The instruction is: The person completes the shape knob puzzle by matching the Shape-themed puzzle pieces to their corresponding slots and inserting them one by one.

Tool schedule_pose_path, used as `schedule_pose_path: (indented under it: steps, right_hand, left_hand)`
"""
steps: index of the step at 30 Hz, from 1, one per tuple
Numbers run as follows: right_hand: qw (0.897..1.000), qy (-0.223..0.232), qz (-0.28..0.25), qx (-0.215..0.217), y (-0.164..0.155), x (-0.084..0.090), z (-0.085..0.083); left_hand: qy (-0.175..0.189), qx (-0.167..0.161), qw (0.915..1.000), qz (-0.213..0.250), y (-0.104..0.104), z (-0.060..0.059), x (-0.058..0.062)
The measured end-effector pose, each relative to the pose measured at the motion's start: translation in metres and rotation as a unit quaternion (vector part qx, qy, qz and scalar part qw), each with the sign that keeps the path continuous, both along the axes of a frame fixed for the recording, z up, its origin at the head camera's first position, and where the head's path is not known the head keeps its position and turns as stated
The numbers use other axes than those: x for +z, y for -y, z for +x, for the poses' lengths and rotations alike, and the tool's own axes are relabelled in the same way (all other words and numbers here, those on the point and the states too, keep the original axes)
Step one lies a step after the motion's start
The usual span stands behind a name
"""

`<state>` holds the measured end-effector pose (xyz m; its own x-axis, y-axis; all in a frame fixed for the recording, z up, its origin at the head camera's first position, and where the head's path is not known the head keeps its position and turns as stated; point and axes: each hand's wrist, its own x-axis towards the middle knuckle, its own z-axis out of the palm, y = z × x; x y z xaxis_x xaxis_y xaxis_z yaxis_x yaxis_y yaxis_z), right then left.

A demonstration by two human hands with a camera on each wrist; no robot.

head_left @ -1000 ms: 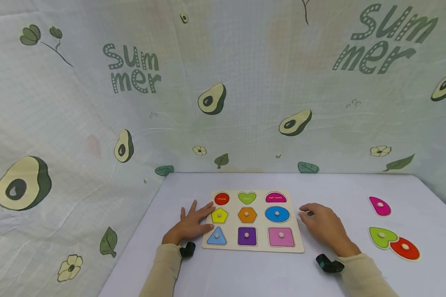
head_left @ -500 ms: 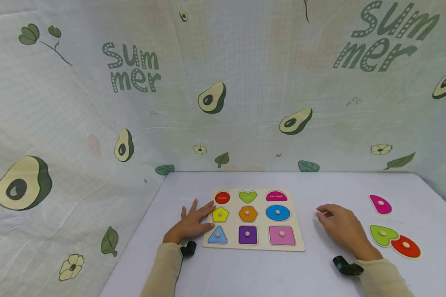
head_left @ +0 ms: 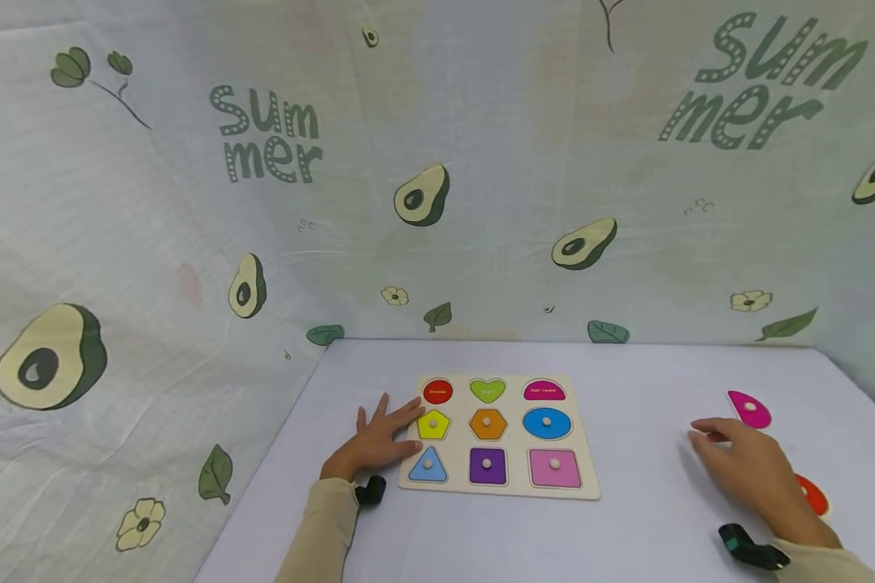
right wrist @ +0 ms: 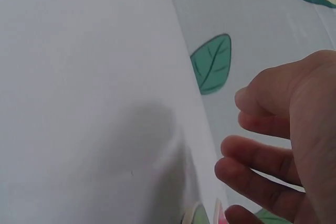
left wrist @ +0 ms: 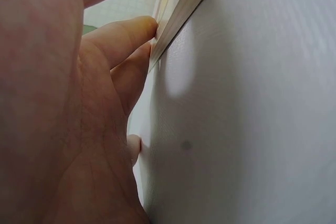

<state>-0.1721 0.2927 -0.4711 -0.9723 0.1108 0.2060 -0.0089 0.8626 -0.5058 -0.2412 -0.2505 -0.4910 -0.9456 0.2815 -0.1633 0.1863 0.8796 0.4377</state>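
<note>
The left hand (head_left: 374, 443) lies flat on the table (head_left: 649, 518), fingers spread, fingertips touching the left edge of the puzzle board (head_left: 499, 433). The right hand (head_left: 751, 470) hovers well right of the board, fingers loosely bent and holding nothing, just beside the pink piece (head_left: 749, 409), partly covering the red piece (head_left: 813, 495)
</note>
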Motion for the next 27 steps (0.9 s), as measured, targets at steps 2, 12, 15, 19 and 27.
schedule_pose_path:
  steps: [2, 12, 15, 19, 27]
  right_hand:
    - [1.000, 0.001, 0.005, -0.006, -0.009, 0.000, 0.002]
    - [0.996, 0.037, 0.043, -0.066, -0.042, -0.004, 0.015]
    - [0.992, 0.065, 0.043, -0.098, -0.047, -0.006, 0.016]
    - [0.988, 0.092, 0.018, -0.120, -0.054, -0.008, 0.017]
    - [0.983, 0.132, -0.010, -0.127, -0.074, -0.023, 0.021]
  left_hand:
    - [0.003, 0.002, 1.0000, 0.000, -0.001, 0.001, 0.001]
    - [0.002, 0.002, 1.0000, 0.002, -0.001, 0.002, 0.002]
    - [0.001, 0.003, 1.0000, 0.003, 0.000, 0.002, 0.002]
    - [0.000, 0.003, 1.0000, 0.002, 0.000, 0.002, 0.002]
    - [0.002, 0.006, 1.0000, 0.001, -0.001, 0.001, 0.001]
